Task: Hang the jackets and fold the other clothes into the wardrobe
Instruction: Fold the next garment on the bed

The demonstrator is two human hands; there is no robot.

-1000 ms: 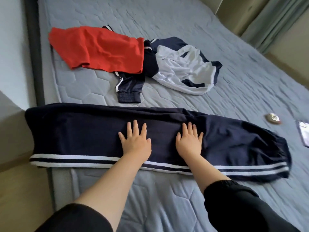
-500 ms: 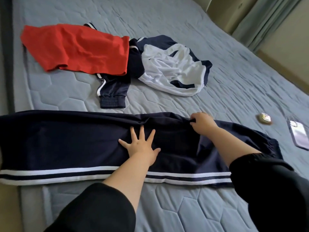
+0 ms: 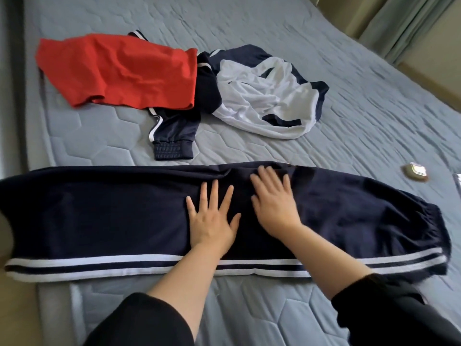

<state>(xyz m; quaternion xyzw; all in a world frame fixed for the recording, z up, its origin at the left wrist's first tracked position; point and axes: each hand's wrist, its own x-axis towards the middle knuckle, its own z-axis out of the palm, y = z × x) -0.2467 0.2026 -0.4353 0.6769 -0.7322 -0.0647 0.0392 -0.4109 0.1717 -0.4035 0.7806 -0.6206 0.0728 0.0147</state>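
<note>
Navy track trousers (image 3: pixel 99 216) with two white side stripes lie stretched flat across the near part of the bed, waistband end at the left, elastic cuff at the right. My left hand (image 3: pixel 212 218) rests flat on their middle, fingers spread. My right hand (image 3: pixel 274 203) lies flat just beside it, fingertips near the far edge of the fabric. Further back, a red garment (image 3: pixel 119 71) lies partly over a navy and white jacket (image 3: pixel 262 96), whose ribbed sleeve cuff (image 3: pixel 172 151) points toward me.
The grey-blue quilted mattress (image 3: pixel 349 121) stretches away to the right. A small round object (image 3: pixel 240 171) and the corner of a flat shiny item (image 3: pixel 457 181) lie at the right. A wall runs along the left edge, curtains hang at the top right.
My right hand let go of the trousers' far edge, which it was pinching, and now lies flat beside the left hand. The left hand stayed pressed on the middle.
</note>
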